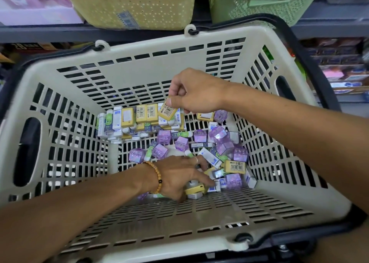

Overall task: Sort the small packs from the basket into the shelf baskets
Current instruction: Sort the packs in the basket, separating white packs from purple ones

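Small packs [199, 141], boxy card and glossy purple cubes, litter the floor of the slotted cream plastic basket [139, 67]. The right hand [191, 95] pinches a yellow barcoded pack [167, 111] between thumb and fingertips; the left hand [179, 175] rests, fingers spread, on packs beneath. Beyond the fingers, perforated yellow [131, 9] and green shelf baskets [259, 5].

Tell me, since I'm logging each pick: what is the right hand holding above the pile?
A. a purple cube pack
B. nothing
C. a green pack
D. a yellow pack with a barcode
D: the right hand pinches a yellow pack with a barcode above the packs in the basket.
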Action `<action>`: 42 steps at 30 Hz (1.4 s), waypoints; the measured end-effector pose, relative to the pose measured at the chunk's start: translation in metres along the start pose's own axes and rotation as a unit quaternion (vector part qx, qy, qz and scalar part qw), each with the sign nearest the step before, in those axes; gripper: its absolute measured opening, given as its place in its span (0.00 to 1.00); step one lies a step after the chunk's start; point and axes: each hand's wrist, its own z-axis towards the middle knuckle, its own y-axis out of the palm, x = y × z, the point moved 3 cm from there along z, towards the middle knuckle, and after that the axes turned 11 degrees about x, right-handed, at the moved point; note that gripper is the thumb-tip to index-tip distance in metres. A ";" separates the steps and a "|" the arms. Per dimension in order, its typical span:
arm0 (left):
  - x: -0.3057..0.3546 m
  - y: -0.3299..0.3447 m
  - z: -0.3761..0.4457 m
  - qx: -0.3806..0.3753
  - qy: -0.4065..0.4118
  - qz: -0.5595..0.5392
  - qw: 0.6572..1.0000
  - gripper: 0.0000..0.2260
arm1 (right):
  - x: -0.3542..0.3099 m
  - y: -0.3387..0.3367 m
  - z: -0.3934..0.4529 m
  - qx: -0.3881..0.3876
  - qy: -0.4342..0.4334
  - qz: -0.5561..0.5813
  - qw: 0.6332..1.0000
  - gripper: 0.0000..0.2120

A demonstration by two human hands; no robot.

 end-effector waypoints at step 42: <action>-0.042 -0.047 -0.133 0.327 -0.354 -0.674 0.559 0.17 | 0.003 0.054 0.043 -0.010 0.080 0.108 0.991 0.11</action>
